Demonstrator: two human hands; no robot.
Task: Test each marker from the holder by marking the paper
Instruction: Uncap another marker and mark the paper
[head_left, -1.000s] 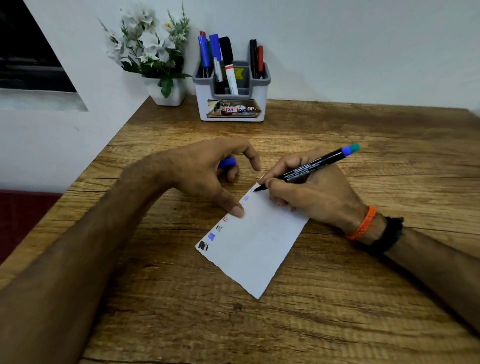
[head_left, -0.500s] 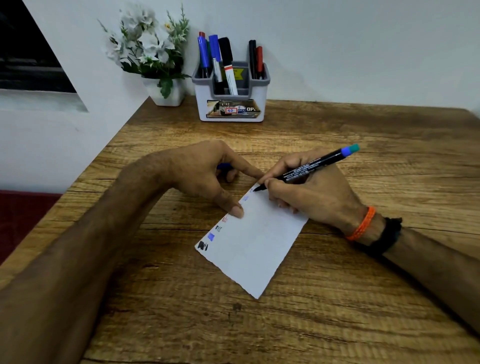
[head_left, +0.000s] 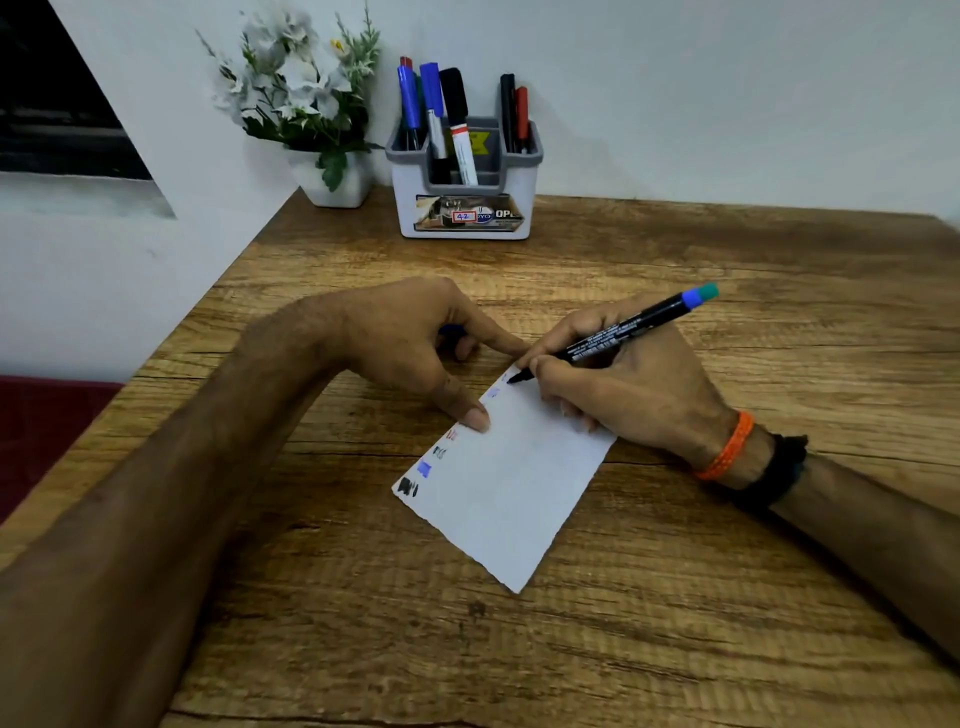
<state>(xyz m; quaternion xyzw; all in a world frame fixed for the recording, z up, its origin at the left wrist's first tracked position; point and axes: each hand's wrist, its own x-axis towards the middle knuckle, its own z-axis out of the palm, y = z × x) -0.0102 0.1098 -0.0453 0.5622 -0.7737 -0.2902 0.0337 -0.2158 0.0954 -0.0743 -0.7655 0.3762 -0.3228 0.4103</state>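
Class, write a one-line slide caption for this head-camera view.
Right hand puts a black marker to paper pinned by the left hand.

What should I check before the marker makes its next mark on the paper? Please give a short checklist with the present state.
1. Paper held flat: left hand presses its edge with thumb and forefinger. Ok.
2. Marker gripped: right hand holds it like a pen. Ok.
3. Tip uncapped and at the paper's top corner. Ok.
4. Free space beside the earlier marks. Ok.
5. Cap kept: something blue shows under the left hand. Cannot tell.
6. Holder upright, other markers inside. Ok.
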